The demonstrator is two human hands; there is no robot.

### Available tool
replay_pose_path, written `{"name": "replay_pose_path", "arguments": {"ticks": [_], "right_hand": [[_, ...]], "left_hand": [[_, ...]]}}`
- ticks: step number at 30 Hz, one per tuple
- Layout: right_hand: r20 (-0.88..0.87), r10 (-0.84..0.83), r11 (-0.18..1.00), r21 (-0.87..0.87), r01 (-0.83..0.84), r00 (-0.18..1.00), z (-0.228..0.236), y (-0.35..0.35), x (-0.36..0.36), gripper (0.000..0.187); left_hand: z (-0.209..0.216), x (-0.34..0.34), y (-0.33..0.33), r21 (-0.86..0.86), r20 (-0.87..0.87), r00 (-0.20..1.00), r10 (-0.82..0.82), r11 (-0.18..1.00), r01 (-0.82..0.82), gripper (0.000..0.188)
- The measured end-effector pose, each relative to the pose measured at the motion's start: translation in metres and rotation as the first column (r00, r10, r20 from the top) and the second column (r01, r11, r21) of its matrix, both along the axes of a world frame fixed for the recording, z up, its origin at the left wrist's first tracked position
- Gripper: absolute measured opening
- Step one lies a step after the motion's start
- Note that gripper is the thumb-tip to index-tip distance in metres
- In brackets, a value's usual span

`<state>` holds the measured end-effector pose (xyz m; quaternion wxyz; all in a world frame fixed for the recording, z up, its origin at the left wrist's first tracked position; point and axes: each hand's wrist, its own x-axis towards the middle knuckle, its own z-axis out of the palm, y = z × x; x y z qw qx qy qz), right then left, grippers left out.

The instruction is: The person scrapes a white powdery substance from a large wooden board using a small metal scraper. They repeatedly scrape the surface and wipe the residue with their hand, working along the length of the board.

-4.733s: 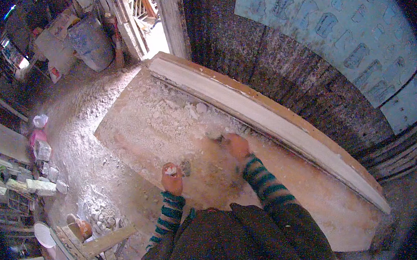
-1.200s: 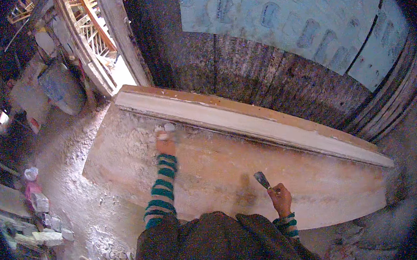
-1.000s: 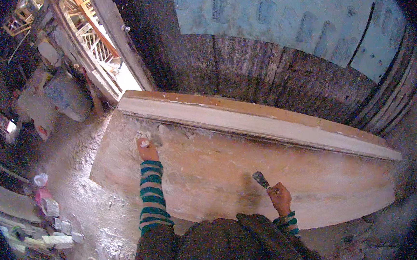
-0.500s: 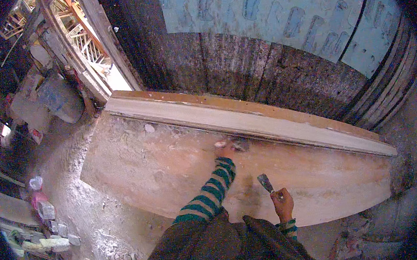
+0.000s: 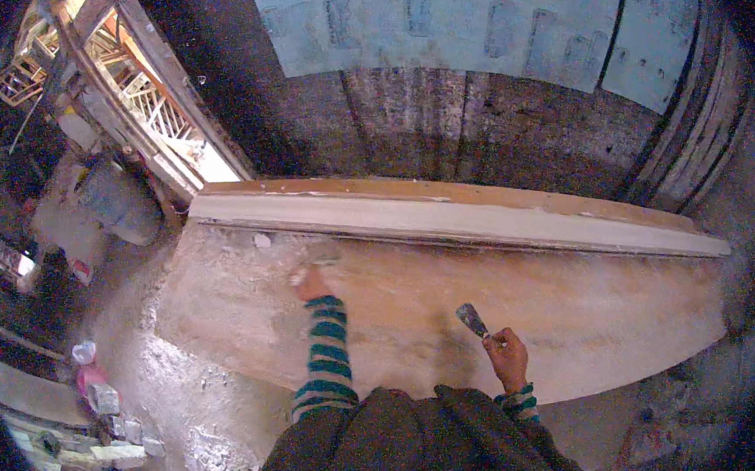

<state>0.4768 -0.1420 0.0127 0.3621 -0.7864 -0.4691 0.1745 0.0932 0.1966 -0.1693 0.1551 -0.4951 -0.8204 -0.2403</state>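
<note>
My right hand [image 5: 508, 356] is closed round the handle of a putty knife [image 5: 470, 319], whose dull metal blade points up and to the left, above the near part of a dusty board [image 5: 576, 327]. Over the board's left part, close to the raised white strip, my left hand [image 5: 311, 284] is smeared by motion. A flat greyish thing [image 5: 327, 259] shows at its fingers and appears held; its kind is too blurred to tell. A small whitish lump [image 5: 261, 241] lies on the board beyond this hand.
A white strip with a brown top edge [image 5: 445, 204] runs along the board's far side. Behind it stands a stained wall with pale blue sheets [image 5: 467, 19]. Left are a bright opening [image 5: 206, 160], a large bluish container [image 5: 121, 201], powdery floor [image 5: 205, 396] and whitish blocks [image 5: 117, 451].
My left hand has swept left along the board, and the greyish thing has moved with it. My right hand keeps the putty knife in nearly the same place. The view has shifted slightly.
</note>
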Motion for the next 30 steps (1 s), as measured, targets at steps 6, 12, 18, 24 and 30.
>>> {"name": "replay_pose_path", "arguments": {"ticks": [6, 12, 18, 24, 30], "right_hand": [[0.04, -0.146, 0.986, -0.07, 0.148, 0.988, 0.01, -0.032, 0.028, 0.025], [0.049, -0.208, 0.975, -0.072, 0.211, 0.977, 0.017, -0.059, 0.04, 0.025], [0.058, -0.143, 0.989, -0.011, 0.144, 0.988, -0.012, -0.057, 0.044, 0.027], [0.07, -0.14, 0.988, -0.06, 0.144, 0.988, -0.002, -0.047, 0.043, 0.028], [0.14, -0.045, 0.999, 0.002, 0.045, 0.989, -0.027, -0.037, 0.046, 0.025]], "left_hand": [[0.063, 0.298, -0.14, 0.411, 0.886, -0.108, -0.45, 0.659, 0.63, 0.02], [0.019, 0.294, -0.084, 0.357, 0.892, 0.04, -0.45, 0.758, 0.546, 0.016], [0.017, 0.03, 0.022, 0.499, 0.679, 0.462, -0.571, 0.82, 0.28, 0.015], [0.111, 0.004, -0.011, 0.532, 0.745, 0.363, -0.559, 0.827, 0.182, 0.008], [0.062, 0.228, -0.085, 0.575, 0.78, -0.042, -0.624, 0.688, 0.444, 0.023]]}}
